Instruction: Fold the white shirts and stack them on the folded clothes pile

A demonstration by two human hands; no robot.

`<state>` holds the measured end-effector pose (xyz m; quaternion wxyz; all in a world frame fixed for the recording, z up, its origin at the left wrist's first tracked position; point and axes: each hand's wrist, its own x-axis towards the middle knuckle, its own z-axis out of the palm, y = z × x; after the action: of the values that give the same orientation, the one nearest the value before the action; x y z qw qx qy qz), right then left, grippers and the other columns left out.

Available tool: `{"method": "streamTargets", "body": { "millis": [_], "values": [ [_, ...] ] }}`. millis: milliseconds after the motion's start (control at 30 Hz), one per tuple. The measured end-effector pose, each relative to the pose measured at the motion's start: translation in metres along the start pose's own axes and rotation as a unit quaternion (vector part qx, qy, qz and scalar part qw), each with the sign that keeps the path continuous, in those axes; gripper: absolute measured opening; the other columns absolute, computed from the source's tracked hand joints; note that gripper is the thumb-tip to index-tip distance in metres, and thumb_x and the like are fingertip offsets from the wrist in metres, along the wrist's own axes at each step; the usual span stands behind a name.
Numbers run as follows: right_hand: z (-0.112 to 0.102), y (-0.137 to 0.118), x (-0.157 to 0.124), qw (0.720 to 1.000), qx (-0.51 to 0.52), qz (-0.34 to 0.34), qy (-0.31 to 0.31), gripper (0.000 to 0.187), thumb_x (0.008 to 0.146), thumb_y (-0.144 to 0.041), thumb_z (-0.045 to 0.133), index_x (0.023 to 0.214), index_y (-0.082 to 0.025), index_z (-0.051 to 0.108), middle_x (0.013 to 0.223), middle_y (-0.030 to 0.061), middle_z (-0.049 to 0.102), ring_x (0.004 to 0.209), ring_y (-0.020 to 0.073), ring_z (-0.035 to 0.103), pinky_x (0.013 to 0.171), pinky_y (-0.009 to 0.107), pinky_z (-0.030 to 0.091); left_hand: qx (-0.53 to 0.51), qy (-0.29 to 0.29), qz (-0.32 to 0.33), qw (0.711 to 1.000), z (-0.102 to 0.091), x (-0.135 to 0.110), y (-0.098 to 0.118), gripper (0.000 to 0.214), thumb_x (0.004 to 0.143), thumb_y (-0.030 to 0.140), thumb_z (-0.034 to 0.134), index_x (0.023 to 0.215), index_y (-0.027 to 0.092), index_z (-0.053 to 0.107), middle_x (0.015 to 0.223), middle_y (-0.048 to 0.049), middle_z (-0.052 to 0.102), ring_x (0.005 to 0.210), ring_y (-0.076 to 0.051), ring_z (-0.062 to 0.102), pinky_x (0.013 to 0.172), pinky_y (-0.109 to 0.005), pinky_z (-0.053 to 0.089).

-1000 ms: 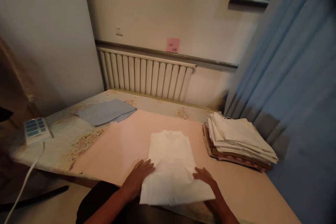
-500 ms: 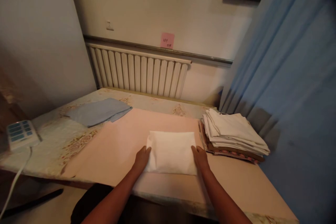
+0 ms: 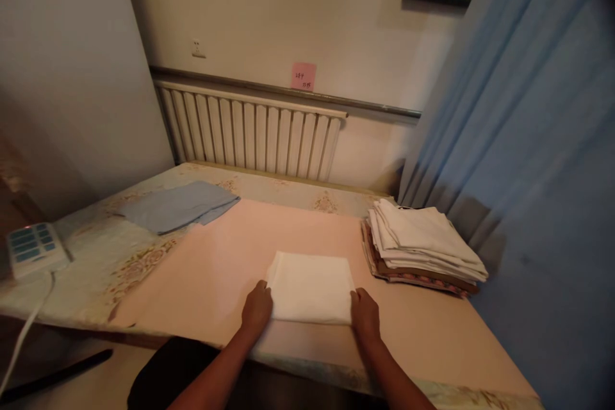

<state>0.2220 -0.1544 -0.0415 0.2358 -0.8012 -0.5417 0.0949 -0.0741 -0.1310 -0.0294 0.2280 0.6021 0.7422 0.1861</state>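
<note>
A folded white cloth [image 3: 311, 288] lies over the pink sheet [image 3: 221, 269] at the front of the table. My left hand [image 3: 257, 309] grips its left edge near the lower corner, fingers closed. At the opposite edge, my right hand [image 3: 365, 312] pinches the cloth with thumb and curled fingers. The fingertips beneath the cloth are hidden. To the right of my right hand stands a stack of folded cloths [image 3: 423, 237], white on top with brown and patterned layers below. A folded blue-grey cloth [image 3: 180, 205] rests at the back left.
A white power strip [image 3: 36, 250] with a cord sits at the table's left end, on a floral tablecloth [image 3: 144, 266]. Behind the table are a radiator [image 3: 250, 131] and a wall with a pink note [image 3: 303, 76]. A blue curtain [image 3: 519, 141] hangs along the right.
Both hands have drawn the white cloth slightly lower and nearer to me. Its far edge has dropped, and it now looks flatter. The camera view has shifted a little.
</note>
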Motion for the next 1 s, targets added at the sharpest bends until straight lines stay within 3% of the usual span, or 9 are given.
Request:
{"method": "streamTargets", "body": {
  "millis": [167,233,300,367,467,533,700,1000],
  "values": [
    [-0.002,0.003,-0.019,0.998,-0.055,-0.010,-0.004,0.029,0.096,-0.032,0.037,0.089,-0.021,0.063,0.079,0.0073,0.071,0.071,0.0188,0.064,0.060,0.026,0.032,0.033,0.012,0.001,0.999,-0.005,-0.026,-0.004,0.028,0.093,0.025,0.036,0.112,0.016,0.055,0.105,-0.0125,0.069,0.099,-0.024,0.064,0.081,-0.033,0.044],
    [-0.003,0.003,-0.021,0.997,-0.072,-0.014,-0.008,0.027,0.096,-0.032,0.038,0.091,-0.021,0.063,0.080,0.0076,0.071,0.073,0.0190,0.065,0.060,0.026,0.033,0.055,0.043,0.017,0.997,-0.009,-0.031,0.003,0.034,0.093,0.026,0.037,0.122,0.014,0.051,0.120,-0.0155,0.063,0.110,-0.027,0.059,0.089,-0.038,0.042],
    [-0.003,0.001,-0.021,0.996,-0.086,-0.016,-0.010,0.027,0.097,-0.031,0.038,0.093,-0.021,0.062,0.081,0.0082,0.071,0.073,0.0193,0.065,0.060,0.026,0.033,0.093,0.099,0.073,0.988,-0.008,-0.032,0.020,0.043,0.093,0.025,0.038,0.133,0.013,0.044,0.137,-0.0162,0.052,0.125,-0.029,0.049,0.101,-0.041,0.036],
    [-0.003,0.000,-0.021,0.995,-0.095,-0.016,-0.011,0.028,0.098,-0.032,0.036,0.094,-0.020,0.062,0.082,0.0089,0.072,0.073,0.0200,0.066,0.059,0.026,0.034,0.130,0.136,0.159,0.969,0.002,-0.031,0.042,0.048,0.093,0.024,0.038,0.139,0.013,0.040,0.147,-0.0147,0.043,0.135,-0.028,0.038,0.110,-0.042,0.029],
    [-0.003,-0.002,-0.022,0.994,-0.103,-0.017,-0.012,0.030,0.098,-0.032,0.034,0.095,-0.020,0.061,0.081,0.0088,0.072,0.073,0.0203,0.067,0.058,0.026,0.034,0.152,0.115,0.260,0.947,0.030,-0.025,0.071,0.049,0.094,0.026,0.036,0.142,0.016,0.041,0.153,-0.0105,0.036,0.141,-0.025,0.030,0.114,-0.042,0.026],
    [-0.003,-0.002,-0.023,0.994,-0.106,-0.016,-0.011,0.030,0.099,-0.032,0.033,0.096,-0.021,0.061,0.081,0.0080,0.072,0.073,0.0198,0.067,0.058,0.026,0.034,0.161,0.094,0.291,0.938,0.052,-0.022,0.081,0.047,0.095,0.030,0.036,0.140,0.020,0.044,0.153,-0.0078,0.037,0.141,-0.025,0.031,0.113,-0.045,0.027],
    [-0.003,-0.001,-0.026,0.995,-0.102,-0.015,-0.001,0.031,0.099,-0.032,0.031,0.099,-0.022,0.060,0.080,0.0069,0.072,0.074,0.0196,0.067,0.059,0.026,0.035,0.177,0.119,0.327,0.921,0.082,-0.018,0.073,0.049,0.095,0.037,0.037,0.140,0.021,0.045,0.151,-0.0072,0.040,0.142,-0.028,0.029,0.115,-0.051,0.022],
    [-0.014,0.011,-0.024,1.000,0.007,0.004,-0.001,0.029,0.094,-0.034,0.039,0.108,-0.021,0.061,0.091,0.0065,0.072,0.084,0.0208,0.067,0.069,0.028,0.044,0.172,0.146,0.337,0.914,0.081,-0.019,0.070,0.050,0.094,0.037,0.039,0.140,0.020,0.046,0.150,-0.0076,0.042,0.141,-0.028,0.030,0.115,-0.051,0.024]
  ]
}}
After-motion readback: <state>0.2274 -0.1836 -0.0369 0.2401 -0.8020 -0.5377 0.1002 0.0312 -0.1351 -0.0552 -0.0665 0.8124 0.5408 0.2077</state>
